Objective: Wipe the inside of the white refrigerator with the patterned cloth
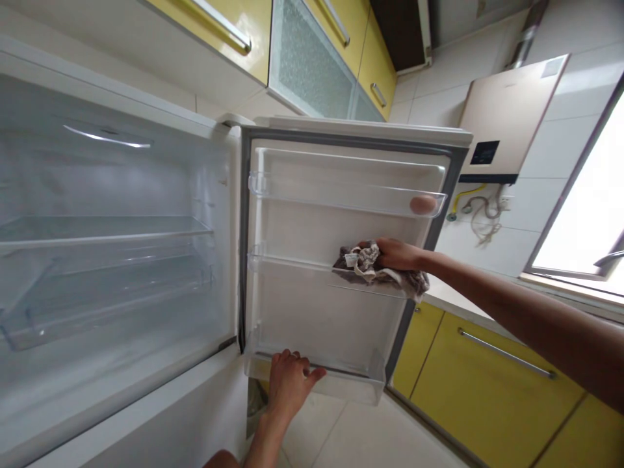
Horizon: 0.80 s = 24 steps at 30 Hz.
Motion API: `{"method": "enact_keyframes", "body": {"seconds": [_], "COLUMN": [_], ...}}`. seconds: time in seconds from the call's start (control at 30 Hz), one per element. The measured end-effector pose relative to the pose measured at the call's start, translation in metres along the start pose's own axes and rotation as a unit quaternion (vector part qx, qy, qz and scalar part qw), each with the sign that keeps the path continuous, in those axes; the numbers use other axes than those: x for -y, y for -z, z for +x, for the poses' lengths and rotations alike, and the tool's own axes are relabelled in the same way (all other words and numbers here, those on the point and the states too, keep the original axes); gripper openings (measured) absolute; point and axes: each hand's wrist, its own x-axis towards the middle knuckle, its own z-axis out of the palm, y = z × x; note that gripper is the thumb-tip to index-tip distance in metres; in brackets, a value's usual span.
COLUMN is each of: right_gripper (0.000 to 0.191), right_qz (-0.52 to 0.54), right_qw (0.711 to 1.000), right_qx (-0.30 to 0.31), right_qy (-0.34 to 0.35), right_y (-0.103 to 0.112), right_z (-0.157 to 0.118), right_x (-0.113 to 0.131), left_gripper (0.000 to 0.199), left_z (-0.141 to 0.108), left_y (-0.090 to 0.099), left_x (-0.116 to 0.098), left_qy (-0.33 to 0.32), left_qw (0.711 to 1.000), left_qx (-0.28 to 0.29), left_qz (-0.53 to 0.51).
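A crumpled grey-brown and white cloth (366, 260) is bunched in my right hand (396, 253). The cloth lies over the clear middle door shelf (297, 265) of the open fridge door (312, 305), and part of it drapes across the shelf's front. My left hand (291, 380) is lower down, its fingers curled over the front rim of the clear bottom door bin (348, 387) with the thumb out to the side. In the right end of the top door shelf (336, 196) rests a brown egg-shaped thing (422, 205).
To the left stands the fridge compartment (117, 182) with a glass shelf (102, 227) and a clear drawer (112, 305). Yellow cabinets (487, 370) line the right below a counter. A water heater (511, 117) hangs on the tiled wall near a window (585, 201).
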Motion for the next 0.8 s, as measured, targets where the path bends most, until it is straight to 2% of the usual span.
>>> {"method": "enact_keyframes", "body": {"seconds": [0.17, 0.33, 0.5, 0.67, 0.8], "right_gripper": [0.045, 0.041, 0.042, 0.043, 0.034], "right_qz": [0.071, 0.140, 0.152, 0.122, 0.102], "right_qw": [0.987, 0.967, 0.963, 0.974, 0.981], "right_qx": [-0.061, -0.090, -0.085, -0.081, -0.090], "right_qy": [0.134, 0.192, 0.203, 0.173, 0.140], "right_y": [-0.015, -0.031, -0.043, -0.050, -0.056], "right_z": [0.014, 0.043, 0.087, 0.127, 0.150], "right_x": [-0.015, -0.006, 0.027, 0.070, 0.102], "left_gripper": [0.045, 0.046, 0.047, 0.049, 0.045], "left_z": [0.002, 0.004, 0.005, 0.001, -0.001], "left_y": [0.000, -0.004, -0.006, -0.010, -0.014], "left_x": [-0.002, -0.003, -0.001, 0.000, 0.002], "left_qy": [0.002, 0.013, 0.004, 0.002, 0.012], "left_qw": [1.000, 1.000, 1.000, 1.000, 0.999], "left_qx": [0.001, 0.002, -0.006, -0.019, -0.043], "left_qz": [0.005, 0.008, 0.021, 0.018, -0.008]}}
